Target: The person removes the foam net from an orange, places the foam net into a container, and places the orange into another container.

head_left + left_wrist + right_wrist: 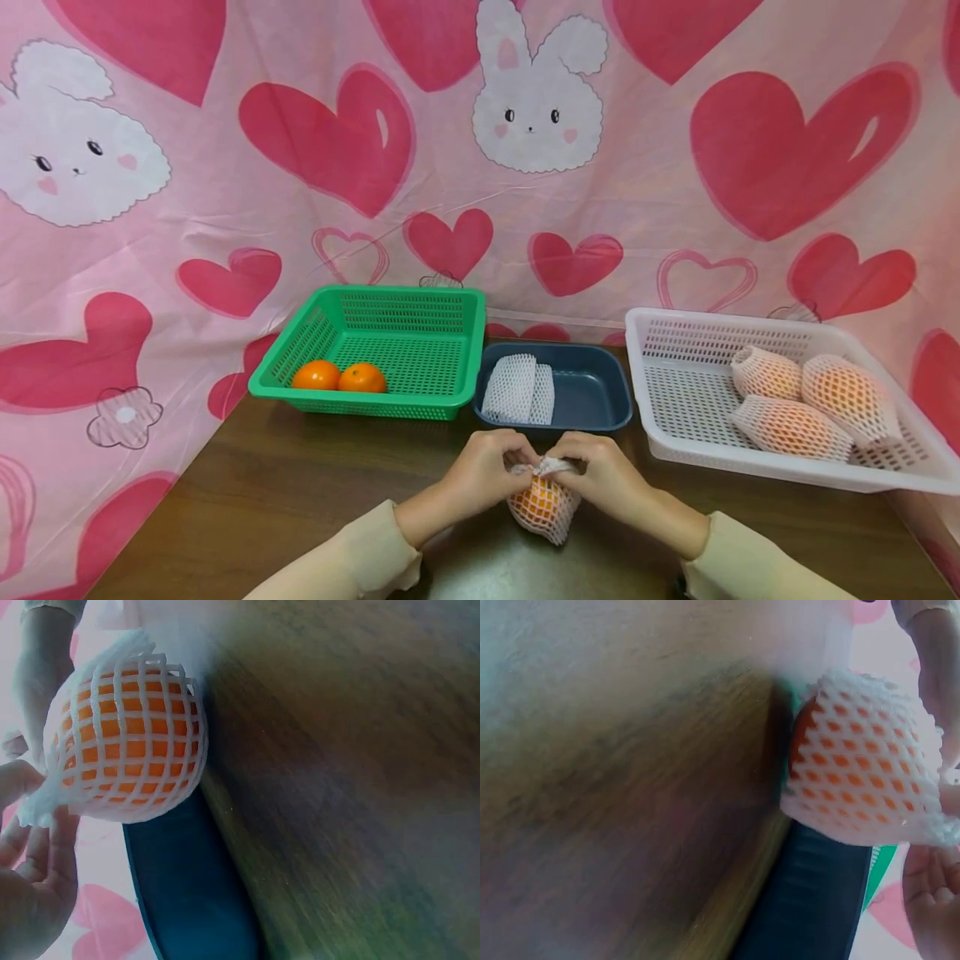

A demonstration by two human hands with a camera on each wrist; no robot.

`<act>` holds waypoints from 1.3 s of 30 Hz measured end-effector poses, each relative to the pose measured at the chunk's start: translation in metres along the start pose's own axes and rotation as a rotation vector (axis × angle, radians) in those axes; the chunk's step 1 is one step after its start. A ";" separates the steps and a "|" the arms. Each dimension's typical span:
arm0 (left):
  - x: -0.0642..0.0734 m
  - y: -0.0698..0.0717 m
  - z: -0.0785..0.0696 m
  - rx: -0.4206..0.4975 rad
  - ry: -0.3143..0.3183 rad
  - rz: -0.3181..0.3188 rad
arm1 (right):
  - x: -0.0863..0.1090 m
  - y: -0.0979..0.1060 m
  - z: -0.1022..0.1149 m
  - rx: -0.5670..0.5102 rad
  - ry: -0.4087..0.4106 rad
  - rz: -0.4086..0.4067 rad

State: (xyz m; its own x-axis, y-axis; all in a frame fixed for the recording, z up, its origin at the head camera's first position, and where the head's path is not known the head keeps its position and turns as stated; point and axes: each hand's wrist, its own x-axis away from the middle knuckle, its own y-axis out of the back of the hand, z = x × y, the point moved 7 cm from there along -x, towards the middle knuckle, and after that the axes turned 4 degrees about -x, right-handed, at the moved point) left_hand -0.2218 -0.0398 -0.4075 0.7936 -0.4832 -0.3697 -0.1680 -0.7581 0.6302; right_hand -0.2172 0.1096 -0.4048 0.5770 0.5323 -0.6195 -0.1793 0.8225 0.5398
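An orange (540, 502) sits inside a white foam net sleeve (142, 750), close above the brown table (315, 492). My left hand (483, 468) pinches the sleeve's upper edge between thumb and fingers. On the other side, my right hand (606, 477) pinches the same gathered edge. Through the mesh the fruit's skin shows in both wrist views. In the right wrist view a strip of bare orange skin (801, 739) shows at one end. The sleeve's other end hangs toward the table's front in the head view.
Behind the hands, a dark blue tray (592, 400) holds folded foam nets (512, 390). At left a green basket (442, 406) contains two bare oranges (363, 377). A white basket (675, 408) at right holds three net-covered oranges (791, 427). A heart-patterned cloth (420, 183) hangs behind.
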 end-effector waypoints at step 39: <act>0.007 -0.002 0.022 0.048 0.095 0.045 | 0.012 0.001 -0.017 -0.125 -0.249 0.147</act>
State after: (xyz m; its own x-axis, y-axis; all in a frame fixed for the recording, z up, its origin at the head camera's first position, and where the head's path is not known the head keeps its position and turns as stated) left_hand -0.2290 -0.0516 -0.4263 0.8361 -0.4752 -0.2741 -0.2308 -0.7579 0.6101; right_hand -0.2242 0.1200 -0.4218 0.7122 0.5946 -0.3731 -0.3626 0.7667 0.5298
